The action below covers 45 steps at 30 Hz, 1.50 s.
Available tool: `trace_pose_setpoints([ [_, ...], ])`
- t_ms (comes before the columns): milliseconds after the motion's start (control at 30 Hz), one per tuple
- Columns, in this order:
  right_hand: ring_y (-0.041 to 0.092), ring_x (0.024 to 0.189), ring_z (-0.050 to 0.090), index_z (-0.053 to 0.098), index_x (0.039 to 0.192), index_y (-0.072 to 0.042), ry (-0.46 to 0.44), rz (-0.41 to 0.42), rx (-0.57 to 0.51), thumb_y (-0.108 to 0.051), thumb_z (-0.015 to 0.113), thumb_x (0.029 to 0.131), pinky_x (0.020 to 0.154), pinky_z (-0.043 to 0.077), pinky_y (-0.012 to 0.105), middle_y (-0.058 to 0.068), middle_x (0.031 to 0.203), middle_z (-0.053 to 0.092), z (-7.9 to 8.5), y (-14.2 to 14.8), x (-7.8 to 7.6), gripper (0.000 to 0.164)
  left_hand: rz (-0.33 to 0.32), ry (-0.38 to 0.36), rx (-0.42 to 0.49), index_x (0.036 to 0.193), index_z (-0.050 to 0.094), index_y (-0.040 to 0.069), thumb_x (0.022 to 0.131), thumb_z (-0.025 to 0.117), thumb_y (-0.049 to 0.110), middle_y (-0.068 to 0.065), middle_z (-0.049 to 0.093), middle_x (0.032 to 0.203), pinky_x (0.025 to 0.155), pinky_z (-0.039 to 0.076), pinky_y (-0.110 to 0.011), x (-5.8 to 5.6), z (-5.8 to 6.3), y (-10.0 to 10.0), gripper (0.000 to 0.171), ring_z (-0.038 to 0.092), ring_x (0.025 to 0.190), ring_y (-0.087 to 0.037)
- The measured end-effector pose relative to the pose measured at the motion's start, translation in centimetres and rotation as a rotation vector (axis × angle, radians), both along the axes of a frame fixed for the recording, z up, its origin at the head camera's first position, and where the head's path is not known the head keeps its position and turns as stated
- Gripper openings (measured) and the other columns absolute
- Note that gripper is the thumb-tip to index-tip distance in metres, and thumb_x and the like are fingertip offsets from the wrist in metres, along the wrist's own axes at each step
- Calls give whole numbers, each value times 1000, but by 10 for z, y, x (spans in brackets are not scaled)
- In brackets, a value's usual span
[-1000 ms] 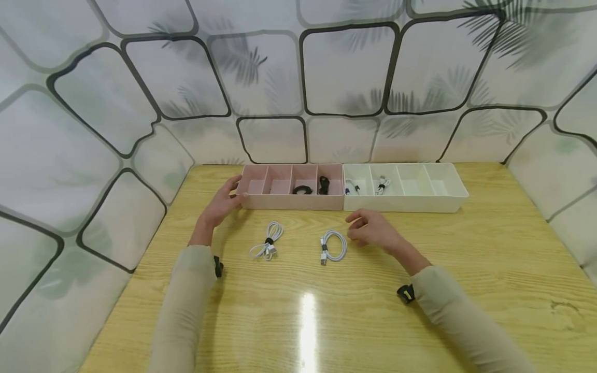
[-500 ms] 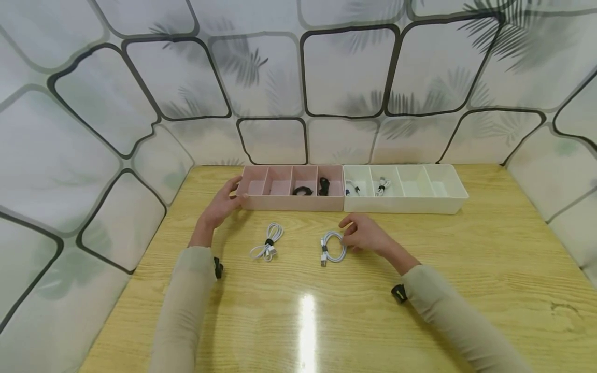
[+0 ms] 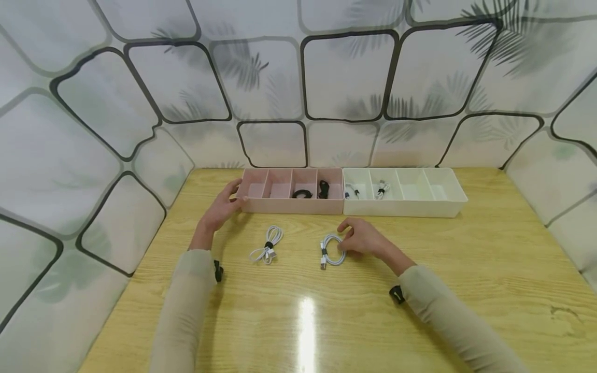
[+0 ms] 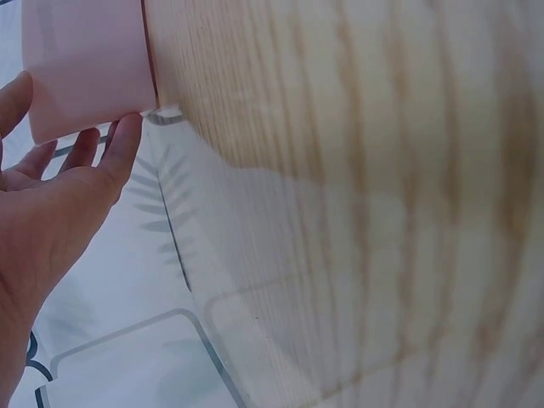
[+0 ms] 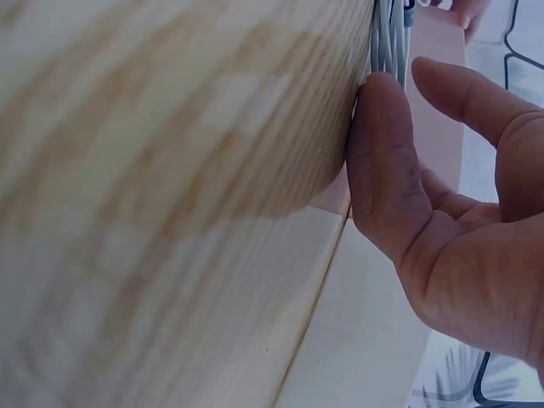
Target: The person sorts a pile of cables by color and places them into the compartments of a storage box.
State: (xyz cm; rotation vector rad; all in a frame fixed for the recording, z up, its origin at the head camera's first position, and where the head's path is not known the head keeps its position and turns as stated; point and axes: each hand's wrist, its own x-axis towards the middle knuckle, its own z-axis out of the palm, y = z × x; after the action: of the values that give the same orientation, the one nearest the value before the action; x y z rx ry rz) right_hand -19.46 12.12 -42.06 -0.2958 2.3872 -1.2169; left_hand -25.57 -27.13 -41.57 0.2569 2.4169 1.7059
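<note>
In the head view, my left hand (image 3: 221, 208) rests its fingers and thumb against the left end of a pink divided organizer box (image 3: 293, 206). The left wrist view has the fingertips (image 4: 127, 132) at the box's lower edge. My right hand (image 3: 366, 238) is at the right side of a coiled white charging cable (image 3: 327, 259), bound with a dark tie. Close up in the right wrist view, one finger (image 5: 384, 110) touches the coil (image 5: 387, 42), while the thumb stands apart from it. Another tied white cable (image 3: 269, 245) lies to the left on the table.
A white divided box (image 3: 404, 209) stands end to end with the pink one at the table's back. Two of its compartments hold white cables (image 3: 382, 189); the pink box holds black cables (image 3: 302, 194). The wooden table (image 3: 261, 321) meets a patterned wall covering (image 3: 345, 72) behind.
My right hand has moved left, from beside the coiled cable to touching its right edge. The left hand stays at the pink box, and the two cables lie where they were.
</note>
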Motion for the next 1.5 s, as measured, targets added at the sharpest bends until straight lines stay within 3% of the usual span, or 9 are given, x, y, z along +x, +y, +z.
trace_pose_setpoints([
  [233, 19, 64, 65, 56, 125, 4, -57, -13, -26, -3, 74, 83, 56, 57, 34, 14, 88, 66, -3, 0, 0, 46, 3, 2, 5, 160, 9, 4, 105, 49, 12, -29, 13, 161, 109, 31, -62, 1, 0, 0, 69, 29, 139, -53],
  [500, 18, 61, 66, 57, 125, 4, -88, -17, -51, 0, 72, 82, 57, 58, 35, 14, 80, 67, -4, 0, -1, 46, 10, -15, 10, 159, 9, 3, 104, 49, 11, -29, 13, 160, 108, 32, -63, 6, 8, 3, 69, 29, 139, -53],
  [667, 18, 62, 67, 58, 124, 5, -85, -17, -33, 2, 70, 82, 57, 58, 34, 14, 81, 66, -4, -1, -1, 44, 10, -39, 13, 157, 9, -3, 103, 49, 6, -33, 13, 159, 108, 30, -64, 17, 27, 10, 68, 27, 139, -55],
  [767, 17, 62, 66, 58, 124, 5, -89, -24, -23, 3, 69, 82, 58, 58, 34, 14, 82, 66, -4, -1, -1, 43, -1, -30, -12, 157, 9, -5, 104, 48, 7, -35, 12, 158, 108, 32, -64, 18, 28, 11, 67, 27, 138, -57],
  [933, 17, 60, 66, 59, 123, 6, -85, -25, -18, 4, 68, 81, 56, 58, 33, 15, 82, 65, -3, -2, 0, 42, -3, -34, 1, 157, 9, -3, 104, 48, 7, -33, 11, 159, 109, 29, -64, 13, 23, 8, 67, 25, 140, -56],
  [1133, 16, 57, 64, 61, 121, 8, -56, -12, -19, 4, 66, 80, 54, 57, 33, 13, 80, 65, -2, -2, 1, 41, 3, -15, 0, 160, 9, 6, 105, 49, 13, -28, 10, 162, 110, 30, -62, 1, 2, 1, 69, 25, 141, -53],
  [1233, 16, 56, 63, 61, 122, 9, -46, -3, -19, 4, 65, 81, 53, 56, 32, 13, 80, 65, -3, -1, 1, 41, 0, -5, -7, 160, 9, 7, 105, 49, 15, -27, 11, 162, 111, 30, -62, 0, 0, 0, 69, 26, 141, -53],
  [1500, 17, 57, 64, 63, 122, 5, -2, 23, -39, 5, 62, 81, 53, 57, 34, 13, 81, 67, -4, 0, 2, 41, -2, -27, -1, 157, 10, -3, 104, 48, 7, -33, 12, 159, 110, 29, -64, 14, 24, 9, 66, 25, 140, -56],
])
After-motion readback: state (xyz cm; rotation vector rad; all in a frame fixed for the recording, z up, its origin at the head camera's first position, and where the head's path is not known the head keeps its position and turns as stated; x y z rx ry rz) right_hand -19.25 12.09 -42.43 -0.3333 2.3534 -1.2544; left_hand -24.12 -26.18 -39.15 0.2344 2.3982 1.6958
